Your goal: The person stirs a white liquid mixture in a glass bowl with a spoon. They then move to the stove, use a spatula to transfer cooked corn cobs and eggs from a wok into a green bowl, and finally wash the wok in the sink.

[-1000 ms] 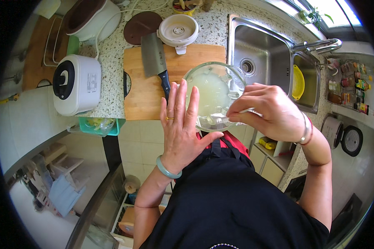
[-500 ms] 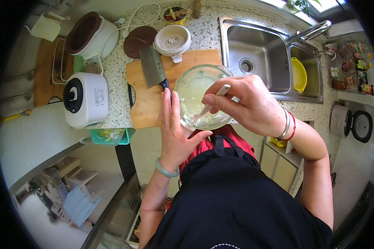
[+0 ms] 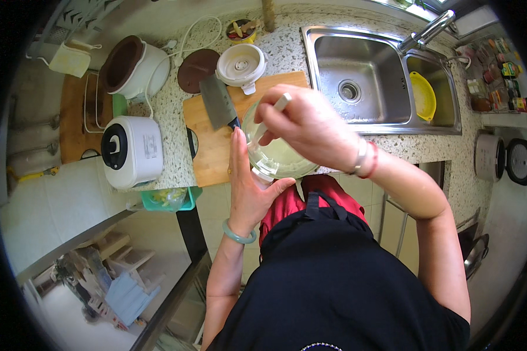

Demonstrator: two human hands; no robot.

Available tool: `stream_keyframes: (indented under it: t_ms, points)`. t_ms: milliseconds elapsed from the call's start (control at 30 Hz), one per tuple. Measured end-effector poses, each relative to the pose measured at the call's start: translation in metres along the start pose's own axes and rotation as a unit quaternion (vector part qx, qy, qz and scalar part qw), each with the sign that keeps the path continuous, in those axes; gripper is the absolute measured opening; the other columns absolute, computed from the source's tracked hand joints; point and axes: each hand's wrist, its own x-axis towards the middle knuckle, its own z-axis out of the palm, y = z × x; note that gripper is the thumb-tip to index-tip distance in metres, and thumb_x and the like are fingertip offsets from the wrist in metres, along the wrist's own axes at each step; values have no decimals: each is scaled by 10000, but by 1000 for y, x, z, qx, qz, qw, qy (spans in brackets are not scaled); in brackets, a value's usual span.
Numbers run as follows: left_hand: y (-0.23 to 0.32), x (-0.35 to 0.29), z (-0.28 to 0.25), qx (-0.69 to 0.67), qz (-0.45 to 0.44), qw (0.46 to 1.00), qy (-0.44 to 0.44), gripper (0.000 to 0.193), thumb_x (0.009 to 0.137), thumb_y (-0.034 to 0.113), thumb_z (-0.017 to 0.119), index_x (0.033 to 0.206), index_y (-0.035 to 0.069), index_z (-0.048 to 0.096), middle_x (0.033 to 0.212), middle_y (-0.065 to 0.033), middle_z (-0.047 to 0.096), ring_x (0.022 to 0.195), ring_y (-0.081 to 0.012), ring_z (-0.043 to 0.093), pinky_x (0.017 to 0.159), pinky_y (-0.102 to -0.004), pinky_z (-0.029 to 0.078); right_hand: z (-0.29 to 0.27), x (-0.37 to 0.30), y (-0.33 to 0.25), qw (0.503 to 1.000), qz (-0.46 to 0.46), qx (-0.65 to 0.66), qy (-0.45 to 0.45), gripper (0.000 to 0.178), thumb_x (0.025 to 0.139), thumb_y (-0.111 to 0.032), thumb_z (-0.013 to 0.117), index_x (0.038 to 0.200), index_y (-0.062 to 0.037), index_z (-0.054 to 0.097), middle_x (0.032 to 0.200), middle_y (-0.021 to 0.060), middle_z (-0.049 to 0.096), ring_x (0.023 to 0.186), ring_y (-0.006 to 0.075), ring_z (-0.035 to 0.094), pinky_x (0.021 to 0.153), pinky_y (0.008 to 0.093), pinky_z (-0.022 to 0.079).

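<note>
Starting at the left, a white rice cooker (image 3: pixel 132 151) is seen on the speckled stone counter (image 3: pixel 170 111), further toward centre than a second ago, the whole view having shifted. A steel cleaver with a black handle (image 3: pixel 218 103) lies on the wooden cutting board (image 3: pixel 208 146), with a white round lid (image 3: pixel 240 65) just behind it. The left hand (image 3: pixel 249 181) is pressed flat against the clear glass bowl (image 3: pixel 278 155), fingers straight and together, thumb tucked under the rim; a second ago the fingers were spread wider. The bowl is held over the counter's front edge, just beside the board, above the red shirt. The right hand (image 3: pixel 307 126) is clenched around a white utensil handle (image 3: pixel 273 112), the tip dipped into the pale contents of the bowl; earlier this hand gripped the bowl rim from the right, now it is placed above the bowl. To the right, the double steel sink (image 3: pixel 363 70) holds a yellow strainer (image 3: pixel 423 96).
</note>
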Motion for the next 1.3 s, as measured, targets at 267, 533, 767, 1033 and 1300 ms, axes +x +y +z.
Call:
stream_keyframes:
  t_ms: [267, 533, 767, 1033, 1300]
  points:
    - [2, -1, 1, -6, -10, 1000, -3, 1263, 677, 321, 908, 1569, 30, 63, 1567, -198, 276, 1399, -286, 377, 1125, -396, 371, 12, 2, 34, 995, 26, -71, -59, 203, 942, -124, 527, 858, 36, 619, 804, 149, 676, 713, 221, 720, 666, 349, 543]
    - [-4, -4, 1, -23, -14, 1000, -8, 1242, 695, 308, 899, 1575, 48, 62, 1563, -213, 290, 1398, -303, 383, 1113, -392, 379, 34, 5, 34, 993, -50, -98, 30, 244, 881, -165, 566, 759, 43, 611, 751, 277, 619, 729, 454, 630, 689, 505, 516]
    - [-4, -7, 1, -6, -5, 1000, 4, 1203, 718, 332, 883, 1571, 33, 90, 1578, -222, 260, 1409, -305, 366, 1121, -396, 366, 7, 3, 24, 998, 55, 3, 24, 258, 887, -167, 565, 743, 43, 610, 660, 200, 668, 675, 341, 703, 666, 428, 558]
    - [-3, -10, 1, -25, -22, 999, 3, 1191, 730, 373, 867, 1575, 48, 92, 1584, -215, 251, 1414, -306, 355, 1128, -397, 355, 53, 9, 67, 984, -34, -154, 80, 223, 924, -139, 539, 812, 46, 589, 738, 207, 629, 675, 312, 700, 666, 402, 538]
    - [-7, -10, 3, -38, -7, 999, 9, 1159, 734, 347, 863, 1544, -24, 121, 1580, -275, 207, 1452, -409, 264, 1178, -446, 261, -4, 6, 13, 989, 68, 115, 61, 329, 1035, -214, 439, 985, 73, 592, 929, 114, 688, 813, 204, 742, 745, 282, 563]
